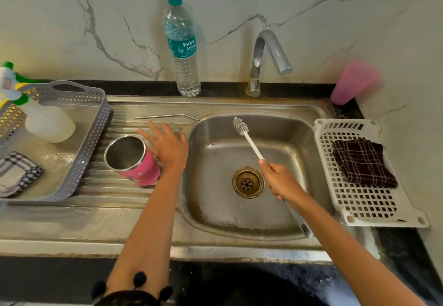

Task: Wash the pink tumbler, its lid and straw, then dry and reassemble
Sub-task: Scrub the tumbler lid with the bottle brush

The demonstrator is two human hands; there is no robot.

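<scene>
The pink tumbler [135, 162] stands on the ribbed drainboard, tilted, its steel inside facing me and no lid on it. My left hand [166, 146] hovers open just right of it, fingers spread over a clear lid that is barely visible beneath. The bent metal straw [165, 117] lies flat on the drainboard behind my hand. My right hand [279, 180] is shut on the white handle of a bottle brush [241, 127], whose bristle head points up over the sink basin [215, 198].
A grey basket [93, 138] at left holds a spray bottle [46, 123] and a checked cloth [16, 174]. A water bottle [183, 47] and the tap [266, 61] stand at the back. A white rack [359, 205] with a dark cloth [363, 162] sits right; a pink cup [352, 83] behind.
</scene>
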